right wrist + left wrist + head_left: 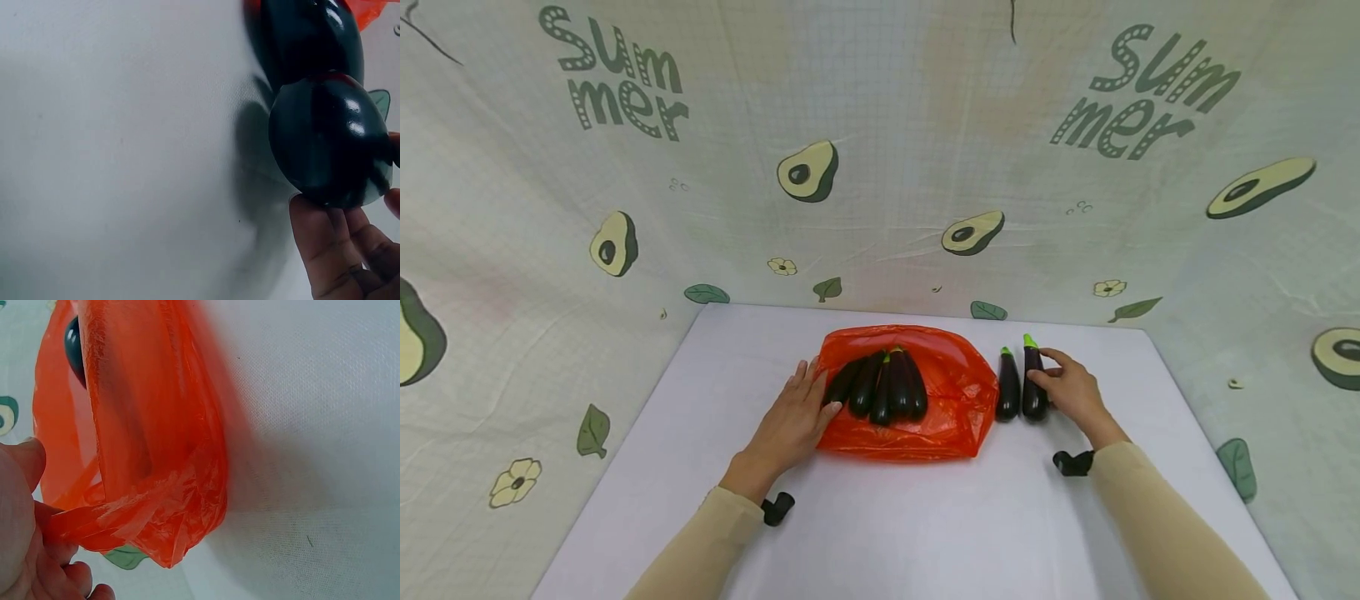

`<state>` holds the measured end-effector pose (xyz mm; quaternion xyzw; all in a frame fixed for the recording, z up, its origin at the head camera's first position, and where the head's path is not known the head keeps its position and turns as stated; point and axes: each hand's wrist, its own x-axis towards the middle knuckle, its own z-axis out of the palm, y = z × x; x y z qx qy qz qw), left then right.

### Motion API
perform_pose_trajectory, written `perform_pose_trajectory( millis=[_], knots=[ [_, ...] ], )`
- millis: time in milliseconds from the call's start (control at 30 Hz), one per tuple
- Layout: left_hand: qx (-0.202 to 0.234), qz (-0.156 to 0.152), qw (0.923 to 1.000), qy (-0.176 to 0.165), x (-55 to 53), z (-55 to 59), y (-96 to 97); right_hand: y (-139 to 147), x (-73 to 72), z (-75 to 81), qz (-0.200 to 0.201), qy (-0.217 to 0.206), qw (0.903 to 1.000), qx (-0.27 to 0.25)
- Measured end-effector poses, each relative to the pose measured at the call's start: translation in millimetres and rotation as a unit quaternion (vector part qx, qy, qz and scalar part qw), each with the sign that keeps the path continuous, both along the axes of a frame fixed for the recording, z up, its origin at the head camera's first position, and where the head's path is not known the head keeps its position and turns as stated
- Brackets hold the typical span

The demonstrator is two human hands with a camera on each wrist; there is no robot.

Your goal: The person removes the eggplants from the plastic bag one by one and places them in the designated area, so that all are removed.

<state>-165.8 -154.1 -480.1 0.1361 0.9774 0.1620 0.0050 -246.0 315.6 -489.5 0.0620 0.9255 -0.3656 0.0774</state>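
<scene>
Eggplant [1034,392], dark and glossy with a bright green stem end, is pinched between the thumb and fingers of the right hand [1071,392]; it is on the right side of the white table [880,525], its stem pointing away from the person; whether it is lifted off the surface I cannot tell. Just to its left, a second eggplant [1008,387] lies in nearly the same direction, between the held one and the right edge of a red plastic bag [955,417]; in the right wrist view the held one partly overlaps it. The left hand [790,417] grips the bag's left edge, thumb to one side of the thin film and fingers to the other; the film bunches towards the fingers in the left wrist view. Inside the bag's wide mouth, at the middle of the table, a cluster of five dark eggplants [887,387] lies fanned side by side. Both arms wear beige sleeves [1157,517], with a small black device [1073,463] at each wrist; behind the table hangs a pale cloth [887,167], printed with avocado halves, leaves, flowers and the word "summer".
</scene>
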Motion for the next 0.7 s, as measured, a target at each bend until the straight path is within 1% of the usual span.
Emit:
perform_pose_trajectory(
  millis=[233,467,700],
  knots=[
    [0.001,0.001,1.0,0.002,0.6,0.1,-0.2,-4.8,-3.5,-5.9,0.004,-0.005,1.0,0.003],
    [0.009,-0.006,0.9999,0.014,1.7,-0.6,0.8,-5.7,-5.0,-8.3,0.0,-0.012,0.9996,0.026],
    [0.008,-0.003,0.9999,0.007,2.5,0.4,1.3,-9.0,-4.6,-9.5,0.008,-0.012,0.999,0.043]
  ],
)
